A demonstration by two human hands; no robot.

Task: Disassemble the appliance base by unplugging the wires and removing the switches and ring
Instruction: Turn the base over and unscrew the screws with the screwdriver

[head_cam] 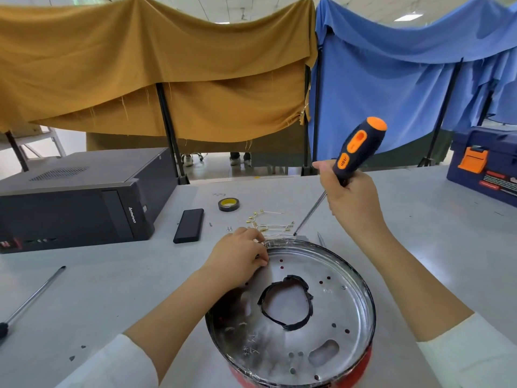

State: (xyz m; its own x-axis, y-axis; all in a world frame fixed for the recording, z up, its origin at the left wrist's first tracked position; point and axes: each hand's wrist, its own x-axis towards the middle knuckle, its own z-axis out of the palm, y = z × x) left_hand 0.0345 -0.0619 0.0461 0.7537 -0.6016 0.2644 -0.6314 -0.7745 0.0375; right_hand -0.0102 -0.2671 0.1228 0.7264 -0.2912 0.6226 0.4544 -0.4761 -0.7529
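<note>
Head view looks down on the appliance base (291, 312) — a shiny metal pan with a red lower edge — sitting upturned at the near edge of the counter (112, 275). Left hand (237, 259) rests on its far-left rim, fingers curled over the edge, apparently pinching at something there; what exactly, I cannot tell. Right hand (352, 197) grips the orange-and-black screwdriver (349, 161), its tip touching down just beyond the rim. A black ring (285, 303) lines the central hole, already buckled. Loose wires with brass terminals (265, 222) lie just behind the base.

Risks: the tip could skid off toward the left fingers, and the thin rim may cut. Small screws (229, 228) could roll away.

Readable writing: "lenovo" on the computer case (78, 197). Toolbox (486, 166) labels are too blurred.
</note>
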